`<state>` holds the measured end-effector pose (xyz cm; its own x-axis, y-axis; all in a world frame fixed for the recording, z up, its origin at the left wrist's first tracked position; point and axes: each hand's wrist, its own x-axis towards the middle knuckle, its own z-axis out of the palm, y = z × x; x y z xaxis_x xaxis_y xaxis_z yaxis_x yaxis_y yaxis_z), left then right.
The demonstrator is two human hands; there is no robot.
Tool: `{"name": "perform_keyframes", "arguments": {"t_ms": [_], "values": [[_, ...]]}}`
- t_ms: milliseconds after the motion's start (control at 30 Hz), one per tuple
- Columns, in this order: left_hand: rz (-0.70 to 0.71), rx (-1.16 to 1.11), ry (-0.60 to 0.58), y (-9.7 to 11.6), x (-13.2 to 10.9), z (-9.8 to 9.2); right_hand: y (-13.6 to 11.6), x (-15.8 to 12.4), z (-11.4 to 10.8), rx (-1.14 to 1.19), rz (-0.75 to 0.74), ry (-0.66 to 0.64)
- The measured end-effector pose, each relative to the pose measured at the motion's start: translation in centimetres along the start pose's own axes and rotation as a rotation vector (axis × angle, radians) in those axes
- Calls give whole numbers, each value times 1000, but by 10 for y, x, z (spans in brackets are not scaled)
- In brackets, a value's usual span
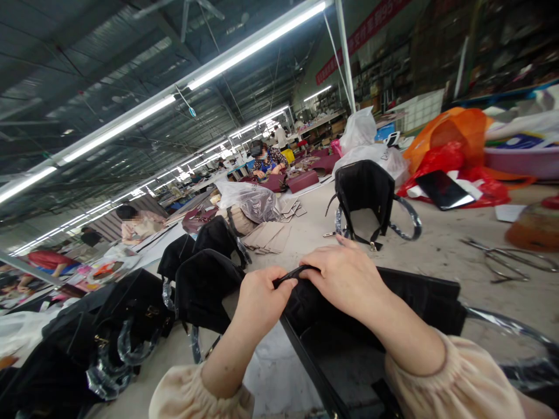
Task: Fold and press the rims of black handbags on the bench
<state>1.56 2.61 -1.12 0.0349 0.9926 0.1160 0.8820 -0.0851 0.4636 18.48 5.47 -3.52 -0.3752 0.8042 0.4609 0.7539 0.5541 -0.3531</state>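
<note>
A black handbag (419, 297) lies open before me, its plastic-wrapped handle (510, 326) out to the right. My left hand (263, 297) pinches the bag's upper edge between thumb and fingers. Close beside it, my right hand (338, 276) is closed on the same edge, which bends up between the two hands. Both forearms, in cream sleeves, partly cover the bag. Just beyond my right hand another black handbag (364, 180) stands on the table (441, 244). More black bags (203, 285) with wrapped handles are to my left.
Scissors (502, 256) and a jar (537, 224) lie at the right. Behind them are a dark tablet (445, 189), a red plastic bag (463, 160) and an orange bag (454, 131). Flat beige pieces (266, 235) lie ahead. Co-workers (268, 160) sit farther off.
</note>
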Motion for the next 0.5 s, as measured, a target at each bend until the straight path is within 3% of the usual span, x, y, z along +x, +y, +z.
{"name": "perform_keyframes", "arguments": {"t_ms": [500], "values": [[33, -41, -50, -4, 1, -1, -1, 3, -1, 18, -52, -15]]}}
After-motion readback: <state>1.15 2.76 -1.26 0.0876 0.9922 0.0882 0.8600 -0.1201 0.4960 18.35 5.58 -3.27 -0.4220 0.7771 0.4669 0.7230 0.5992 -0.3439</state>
